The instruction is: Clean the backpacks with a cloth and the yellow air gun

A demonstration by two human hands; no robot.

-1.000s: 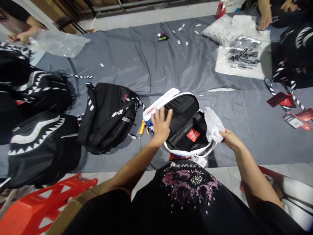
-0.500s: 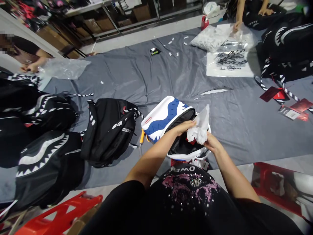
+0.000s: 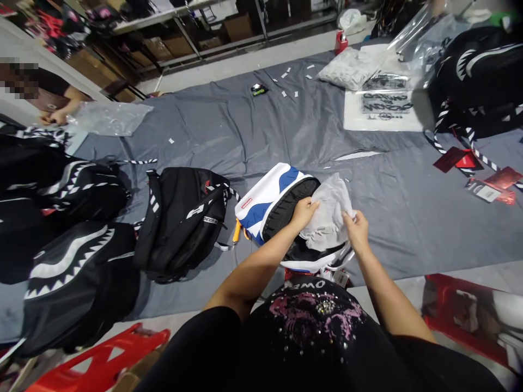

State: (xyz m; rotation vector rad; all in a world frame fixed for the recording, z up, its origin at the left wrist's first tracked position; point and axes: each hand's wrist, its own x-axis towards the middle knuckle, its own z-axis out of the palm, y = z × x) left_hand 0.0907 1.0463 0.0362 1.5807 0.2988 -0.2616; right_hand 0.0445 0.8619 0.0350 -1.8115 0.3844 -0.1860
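Observation:
A sheet of thin white paper (image 3: 330,209) is spread between my two hands, above the opening of a blue-and-white bag (image 3: 257,204) with a black lining. My left hand (image 3: 303,213) pinches the paper's left edge, and my right hand (image 3: 356,231) pinches its right edge. The bag lies on the grey cloth (image 3: 392,218) close to my body. An orange-handled tool (image 3: 236,231) lies at the bag's left side. Further left sits a black backpack (image 3: 183,218) with striped straps.
Black bags with shark-mouth prints (image 3: 71,261) crowd the left. Another black bag (image 3: 482,76), red tags (image 3: 451,159) and plastic packaging (image 3: 384,103) lie at the right. A person's hands (image 3: 57,115) are at the far left. Red stools (image 3: 102,359) flank me.
The crumpled paper has been opened out wider between my hands. My left hand has moved slightly left. At the upper right, another person's hand has moved away and clear plastic has been raised.

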